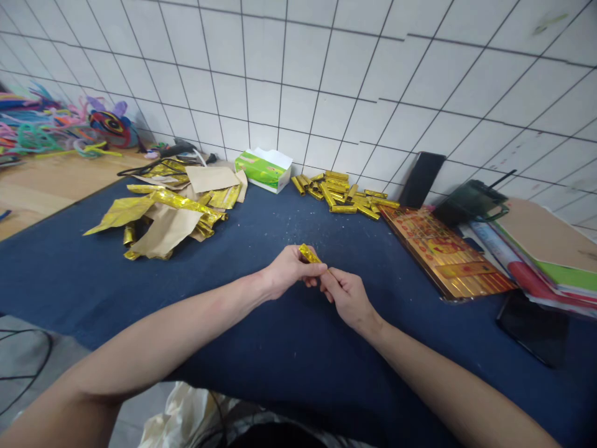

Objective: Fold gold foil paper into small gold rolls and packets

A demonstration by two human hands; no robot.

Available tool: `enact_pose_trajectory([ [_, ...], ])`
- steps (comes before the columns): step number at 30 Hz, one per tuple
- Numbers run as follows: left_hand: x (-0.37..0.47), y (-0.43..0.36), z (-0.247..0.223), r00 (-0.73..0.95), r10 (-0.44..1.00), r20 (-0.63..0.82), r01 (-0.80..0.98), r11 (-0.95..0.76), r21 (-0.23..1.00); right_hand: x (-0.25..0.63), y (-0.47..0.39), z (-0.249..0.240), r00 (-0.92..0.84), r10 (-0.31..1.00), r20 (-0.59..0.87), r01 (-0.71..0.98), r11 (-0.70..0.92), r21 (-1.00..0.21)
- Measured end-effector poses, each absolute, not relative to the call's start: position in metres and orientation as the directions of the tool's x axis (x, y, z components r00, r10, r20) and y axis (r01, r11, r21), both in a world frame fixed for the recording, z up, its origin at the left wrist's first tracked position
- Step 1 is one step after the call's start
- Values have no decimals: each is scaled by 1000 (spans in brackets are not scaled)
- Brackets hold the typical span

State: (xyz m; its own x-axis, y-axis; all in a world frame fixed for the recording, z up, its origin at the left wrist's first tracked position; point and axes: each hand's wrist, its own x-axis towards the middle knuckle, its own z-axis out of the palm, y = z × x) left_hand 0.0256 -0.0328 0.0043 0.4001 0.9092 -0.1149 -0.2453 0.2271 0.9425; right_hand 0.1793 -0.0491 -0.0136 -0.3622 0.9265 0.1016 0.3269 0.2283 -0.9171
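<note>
Over the middle of the dark blue table cover [261,336], my left hand [293,269] is closed round a small gold foil roll [308,253], its far end showing above the thumb. My right hand [346,294] meets it at the roll's near end, thumb and fingers pinched together; what lies between them is hidden. Beyond my hands, against the wall, lies a pile of similar gold foil rolls [342,209]. On the left are loose sheets of gold foil paper [122,214] with brown backs, some of them crumpled.
A green tissue pack [263,169] stands by the tiled wall. To the right are an upright black phone [422,179], a dark cup [471,202], a stack of gold-and-red printed packs [448,252], folders [550,249] and a dark flat device [534,326]. Colourful pipe cleaners [41,134] lie far left.
</note>
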Motion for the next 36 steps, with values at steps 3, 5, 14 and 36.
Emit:
enact_pose_trajectory([
  [3,19,-27,10,361,923,-132,-268,238,934,180,-49,-10,-370,924,94,344,230,-910],
  [5,14,-23,13,304,943,-135,-282,224,933,181,-49,-8,-372,924,87,351,226,-908],
  [14,7,-16,15,282,950,-136,-267,214,940,182,-49,-8,-386,919,84,361,234,-903],
  [36,8,-5,0,196,973,-125,-63,140,988,180,-39,-12,-406,896,179,547,395,-738],
])
